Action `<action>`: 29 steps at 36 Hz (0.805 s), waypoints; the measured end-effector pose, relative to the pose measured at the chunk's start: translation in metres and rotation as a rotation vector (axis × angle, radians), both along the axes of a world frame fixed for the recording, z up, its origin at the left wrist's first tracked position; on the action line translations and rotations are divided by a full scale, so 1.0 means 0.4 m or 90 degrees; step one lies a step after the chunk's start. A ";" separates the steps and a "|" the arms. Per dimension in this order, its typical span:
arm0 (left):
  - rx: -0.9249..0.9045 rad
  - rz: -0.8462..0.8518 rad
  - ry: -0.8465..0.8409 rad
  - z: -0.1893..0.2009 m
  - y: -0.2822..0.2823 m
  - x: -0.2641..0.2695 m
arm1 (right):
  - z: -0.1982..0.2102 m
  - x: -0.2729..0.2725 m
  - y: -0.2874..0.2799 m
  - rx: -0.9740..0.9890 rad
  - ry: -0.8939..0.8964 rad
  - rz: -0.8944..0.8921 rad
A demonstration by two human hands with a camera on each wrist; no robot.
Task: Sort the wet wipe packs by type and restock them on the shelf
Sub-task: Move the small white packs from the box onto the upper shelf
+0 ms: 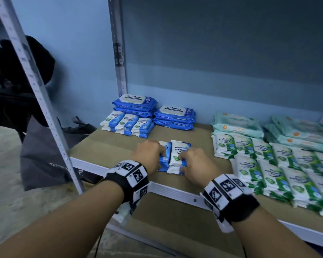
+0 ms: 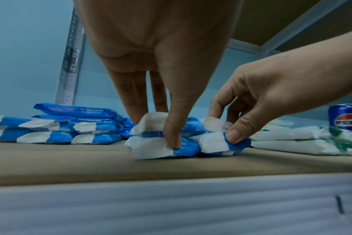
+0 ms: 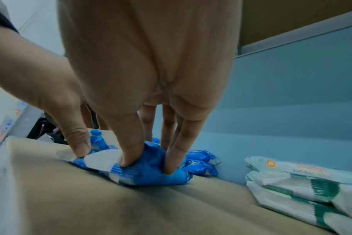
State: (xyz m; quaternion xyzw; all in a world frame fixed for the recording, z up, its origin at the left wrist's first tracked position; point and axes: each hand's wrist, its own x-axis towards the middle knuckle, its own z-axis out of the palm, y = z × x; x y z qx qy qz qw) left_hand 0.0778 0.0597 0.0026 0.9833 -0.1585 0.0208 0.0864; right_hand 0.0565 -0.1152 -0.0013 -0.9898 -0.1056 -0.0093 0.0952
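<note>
Packs of blue-and-white antibacterial wipes point(image 1: 177, 155), two short stacks of two side by side, lie near the front edge of the shelf point(image 1: 108, 146). Your left hand point(image 1: 149, 155) pinches the left stack, thumb at its near end and fingers behind; your right hand point(image 1: 194, 162) pinches the right stack the same way, thumb point(image 3: 129, 159) pressed into the wrapper. Gripping both stacks at once lets you, by this reading, slide them back as a pair toward their own kind. That kind sits at the rear left: a row point(image 1: 128, 125) of three stacks of the same small packs, each apparently two high. Behind it stand two stacks of larger blue antabax packs point(image 1: 174, 116), two visible in each. To the right, well apart, green-and-white pine packs point(image 1: 268, 164) lie in overlapping rows too many and too blurred to count, with pale green packs point(image 1: 237, 125) stacked behind them. A Pepsi can point(image 2: 344, 117) stands beyond, seen from the left wrist. A dark bag point(image 1: 45, 155) rests beside the shelf's upright.
</note>
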 end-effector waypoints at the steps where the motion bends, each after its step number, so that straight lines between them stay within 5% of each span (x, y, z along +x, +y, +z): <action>1: -0.002 0.008 0.005 -0.002 0.001 0.014 | 0.004 0.016 0.006 -0.010 0.003 0.005; 9: 0.017 0.043 -0.010 -0.012 0.006 0.127 | 0.017 0.125 0.049 -0.079 0.016 0.003; 16: 0.155 0.078 0.031 0.002 -0.014 0.218 | 0.018 0.211 0.073 -0.095 0.047 -0.004; 29: 0.248 0.008 -0.099 -0.004 -0.016 0.313 | -0.003 0.323 0.089 -0.123 -0.030 0.021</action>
